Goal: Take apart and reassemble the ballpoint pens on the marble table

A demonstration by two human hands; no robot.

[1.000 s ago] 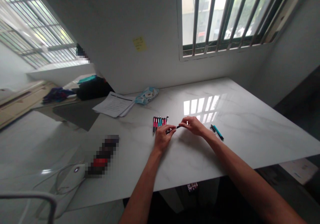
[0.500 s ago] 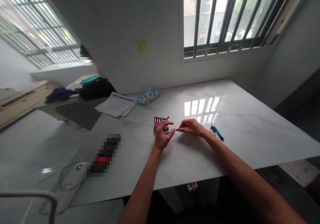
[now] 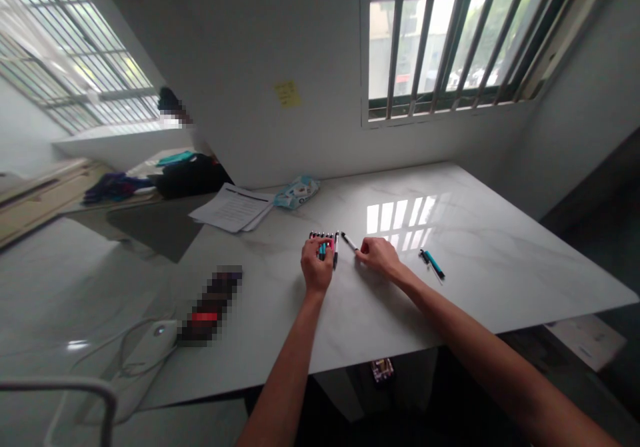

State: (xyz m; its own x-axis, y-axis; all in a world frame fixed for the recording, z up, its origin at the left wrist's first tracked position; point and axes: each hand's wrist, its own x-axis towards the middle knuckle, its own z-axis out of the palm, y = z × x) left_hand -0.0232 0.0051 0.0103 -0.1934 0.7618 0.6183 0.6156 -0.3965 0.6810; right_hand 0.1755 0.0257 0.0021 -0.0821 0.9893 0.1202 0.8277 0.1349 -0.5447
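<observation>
Tabletop [image 3: 490, 254] below barred window [image 3: 445, 47]

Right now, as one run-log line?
left hand: over row of slim multicoloured pens; right hand: holding slim white-and-black pen; right of hands: teal-and-black cylinder

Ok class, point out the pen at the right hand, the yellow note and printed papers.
Pen [image 3: 349, 242]: head view, white barrel.
Yellow note [image 3: 287, 94]: head view, its middle.
Printed papers [image 3: 234, 208]: head view, top sheet.
</observation>
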